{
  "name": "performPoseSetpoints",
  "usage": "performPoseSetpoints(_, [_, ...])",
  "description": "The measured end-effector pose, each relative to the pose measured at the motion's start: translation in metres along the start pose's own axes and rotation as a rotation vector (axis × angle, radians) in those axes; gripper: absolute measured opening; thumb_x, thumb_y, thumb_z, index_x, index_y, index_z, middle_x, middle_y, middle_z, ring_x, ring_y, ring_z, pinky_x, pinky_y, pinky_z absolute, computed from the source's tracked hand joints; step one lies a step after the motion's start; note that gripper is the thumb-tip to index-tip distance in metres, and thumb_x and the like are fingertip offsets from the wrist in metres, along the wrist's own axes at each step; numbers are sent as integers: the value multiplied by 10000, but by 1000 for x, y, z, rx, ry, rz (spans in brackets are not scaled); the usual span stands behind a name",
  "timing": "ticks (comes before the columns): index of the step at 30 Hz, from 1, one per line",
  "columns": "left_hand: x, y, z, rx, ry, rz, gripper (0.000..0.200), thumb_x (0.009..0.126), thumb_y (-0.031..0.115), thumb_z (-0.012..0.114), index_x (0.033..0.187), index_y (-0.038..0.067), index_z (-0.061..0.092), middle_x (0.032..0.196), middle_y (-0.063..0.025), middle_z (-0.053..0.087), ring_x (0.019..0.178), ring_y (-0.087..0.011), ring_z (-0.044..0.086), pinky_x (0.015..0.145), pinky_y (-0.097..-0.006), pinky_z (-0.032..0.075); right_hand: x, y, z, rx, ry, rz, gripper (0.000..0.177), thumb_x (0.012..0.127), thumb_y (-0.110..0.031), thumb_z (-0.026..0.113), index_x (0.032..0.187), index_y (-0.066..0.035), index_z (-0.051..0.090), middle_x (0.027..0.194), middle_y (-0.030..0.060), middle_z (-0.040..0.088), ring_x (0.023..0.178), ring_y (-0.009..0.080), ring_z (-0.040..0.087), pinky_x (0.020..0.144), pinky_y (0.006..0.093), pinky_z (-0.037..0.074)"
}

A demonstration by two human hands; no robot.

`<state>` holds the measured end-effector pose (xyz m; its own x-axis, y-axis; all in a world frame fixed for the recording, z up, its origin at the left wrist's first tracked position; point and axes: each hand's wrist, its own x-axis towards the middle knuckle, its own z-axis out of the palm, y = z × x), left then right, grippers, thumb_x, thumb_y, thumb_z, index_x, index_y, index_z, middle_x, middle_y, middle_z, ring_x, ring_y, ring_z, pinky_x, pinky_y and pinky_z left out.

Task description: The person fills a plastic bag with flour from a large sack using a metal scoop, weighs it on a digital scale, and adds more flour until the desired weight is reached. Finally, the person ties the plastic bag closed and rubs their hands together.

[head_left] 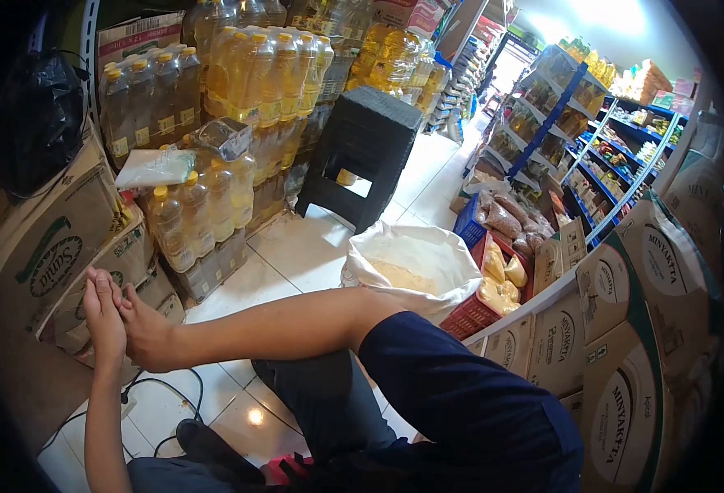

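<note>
My left hand [105, 322] is at the far left, its palm side against the sole of a bare foot [147, 335]. Its fingers lie close together beside the toes and appear to hold the foot; part of the palm is hidden. The bare lower leg [271, 329] stretches across the middle from a bent knee in navy cloth [460, 386]. My right hand is out of view. Just behind the foot are an opened carton [132, 255] and shrink-wrapped bottles of yellow oil [202, 209], with a white plastic packet [156, 168] on top.
A black stool [358, 152] stands on the tiled floor beyond the leg. Near the knee are an open white sack [415, 263] and a red crate [460, 316] with yellow bags. Stacked cartons [616, 394] line the right side. A black cable [197, 394] lies below the foot.
</note>
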<state>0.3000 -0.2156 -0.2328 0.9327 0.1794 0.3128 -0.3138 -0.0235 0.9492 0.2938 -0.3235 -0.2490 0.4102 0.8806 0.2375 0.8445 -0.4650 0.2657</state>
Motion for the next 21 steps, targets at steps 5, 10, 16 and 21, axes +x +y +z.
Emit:
performPoseSetpoints(5, [0,8,-5,22,47,-192,397,1037,392,330,832,73,447,650,32,377,545,-48,369,505,-217,376,11,-21,-2,-29,-167,50,387,882,-310,505,1186,-116,646,1351,148,494,1308,391,341,1012,701,231])
performPoseSetpoints(10, [-7,10,-3,46,-9,-147,376,1039,375,333,866,66,460,664,24,388,555,-50,384,512,-214,377,11,-24,-4,91,-231,102,462,887,-340,508,1286,-113,568,1396,155,452,1346,384,302,1028,676,232])
performPoseSetpoints(16, [-15,10,14,96,57,21,345,1042,338,338,901,51,469,673,23,387,570,-54,387,540,-208,381,7,-14,12,101,-131,85,536,879,-361,510,1350,-105,502,1459,181,362,1380,392,245,1034,664,238])
performPoseSetpoints(21, [-6,16,6,59,57,-103,404,1033,404,331,823,77,440,603,32,363,518,-68,367,505,-217,363,13,-18,4,19,-179,69,547,872,-366,503,1351,-102,501,1454,180,371,1373,415,246,1035,674,229])
